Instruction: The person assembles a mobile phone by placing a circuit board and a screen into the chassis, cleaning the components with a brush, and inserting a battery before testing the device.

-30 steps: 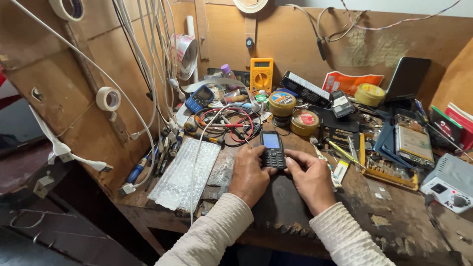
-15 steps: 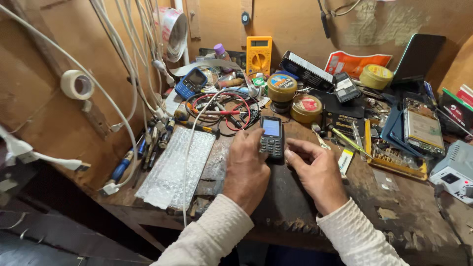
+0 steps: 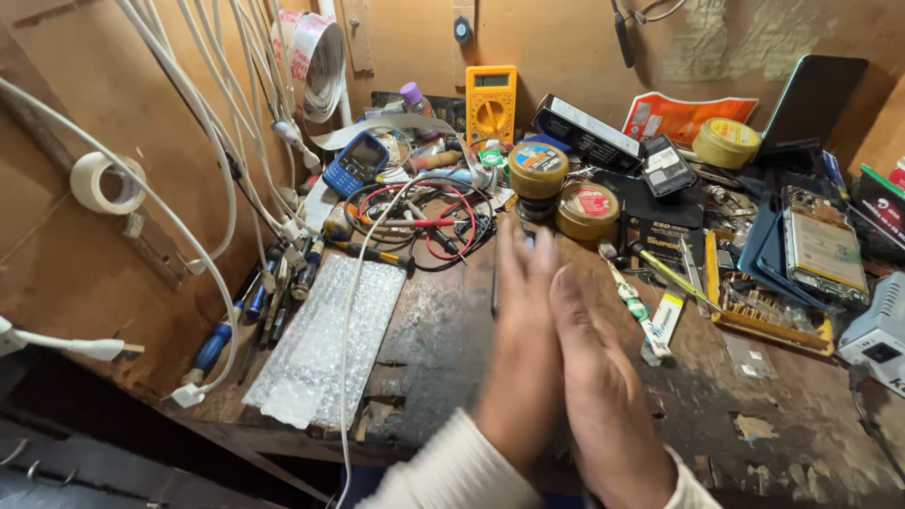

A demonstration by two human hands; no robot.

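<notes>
Firstly, grip: left hand (image 3: 517, 349) and right hand (image 3: 596, 386) stand flat, palm towards palm, fingers straight and pointing at the far edge of the desk (image 3: 443, 330). Both are smeared by motion, so I cannot tell whether either grip is clamped or slack.
Thing in hand: a dark slim device (image 3: 494, 275) shows only as a thin edge beside the left fingers, over the middle of the desk. It appears to be carried edge-on by flat palms rather than curled fingers.
Hidden: the device's face, its length and any contact with the palms.
Just beyond the fingers: two round tins (image 3: 537, 170), one lower and one taller, parked within easy reach.
Far-left corner: coiled red and black leads (image 3: 424, 212) and a blue keypad phone (image 3: 356, 162), pushed back from the working area.
Far edge: yellow multimeter (image 3: 490, 102) propped upright against the wall, dial facing the worker.
Left edge: bubble wrap (image 3: 325, 339) lies flat, likely as padding; screwdrivers (image 3: 255, 302) line up beside it.
Right edge: opened phone body (image 3: 825, 250); a white unit (image 3: 877, 330) is cut off by the frame.
</notes>
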